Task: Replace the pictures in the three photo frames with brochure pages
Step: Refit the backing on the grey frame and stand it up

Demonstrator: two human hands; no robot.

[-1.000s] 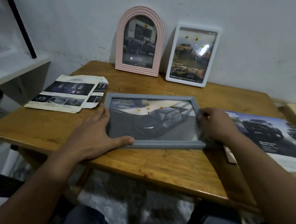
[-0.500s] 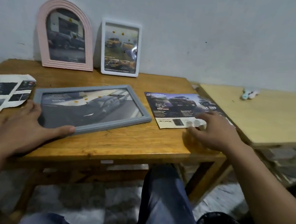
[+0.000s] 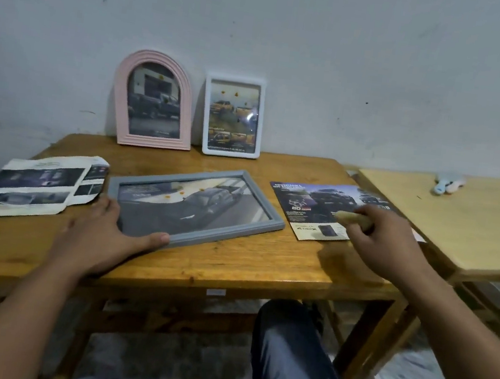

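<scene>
A grey photo frame lies flat in the middle of the wooden table, holding a car picture. My left hand rests on its near left corner, thumb along the lower edge. A pink arched frame and a white frame lean against the wall behind, both with car pictures. A car brochure page lies to the right. Above it, my right hand grips a small pale stick-like object; what it is cannot be told.
Cut brochure pages lie at the table's left. A lighter wooden table adjoins on the right, with a small light-blue object near its back. My knees are under the table's front edge.
My right hand left the grey frame's right edge, moved right onto the brochure page, and now lifts holding a small pale object. My left hand stayed on the frame. The view panned right.
</scene>
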